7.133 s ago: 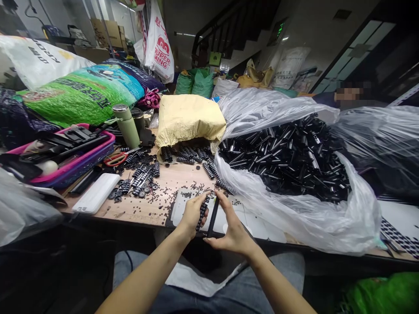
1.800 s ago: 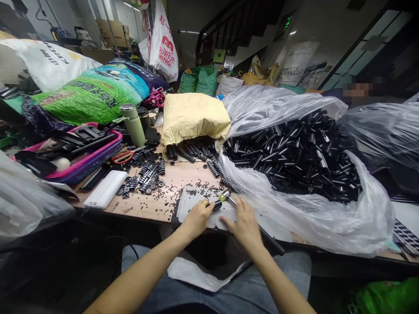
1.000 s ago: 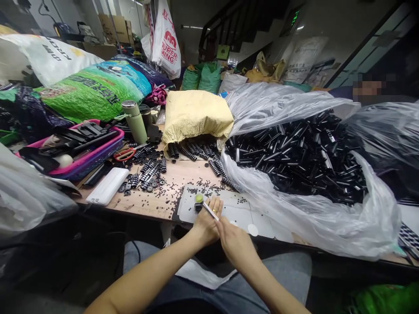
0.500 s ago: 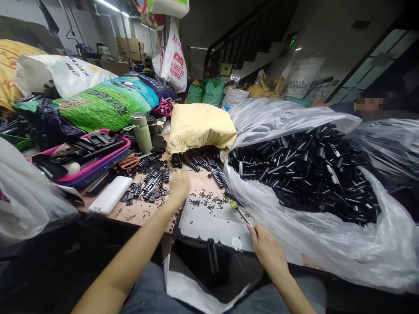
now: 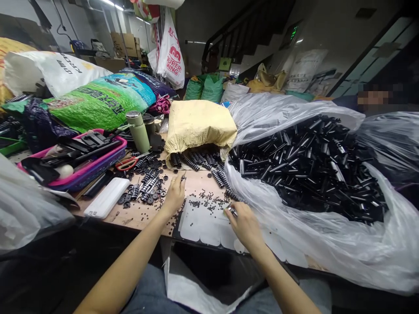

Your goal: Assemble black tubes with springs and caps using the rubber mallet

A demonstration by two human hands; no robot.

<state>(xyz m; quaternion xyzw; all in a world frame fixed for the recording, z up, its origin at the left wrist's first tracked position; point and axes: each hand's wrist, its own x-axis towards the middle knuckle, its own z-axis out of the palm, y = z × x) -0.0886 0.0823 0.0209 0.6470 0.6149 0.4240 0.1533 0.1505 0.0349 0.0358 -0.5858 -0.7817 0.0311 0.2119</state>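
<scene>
My left hand point(image 5: 175, 196) is closed above the wooden table, beside a pile of black ribbed pieces point(image 5: 149, 183). At its fingertips is a small dark piece point(image 5: 183, 177), too small to name. My right hand point(image 5: 245, 221) is closed around a tool over the white sheet point(image 5: 199, 224). Most of this tool is hidden by the fingers; a shiny metal part point(image 5: 232, 211) and a yellow-green bit show. Tiny dark parts point(image 5: 209, 201) lie scattered between the hands, on the sheet and the wood.
A large clear plastic bag point(image 5: 288, 218) of black tubes point(image 5: 310, 161) lies right. A yellow sack point(image 5: 201, 122) spills ribbed black rods point(image 5: 219, 176). Left are a pink basket point(image 5: 70, 179), a white power bank point(image 5: 107, 197), scissors point(image 5: 127, 164) and a green flask point(image 5: 138, 133). A person sits far right.
My right hand has moved up and left, now covering most of the tool. A black tube seen below the table edge is no longer in view. My left hand stays near the ribbed pieces.
</scene>
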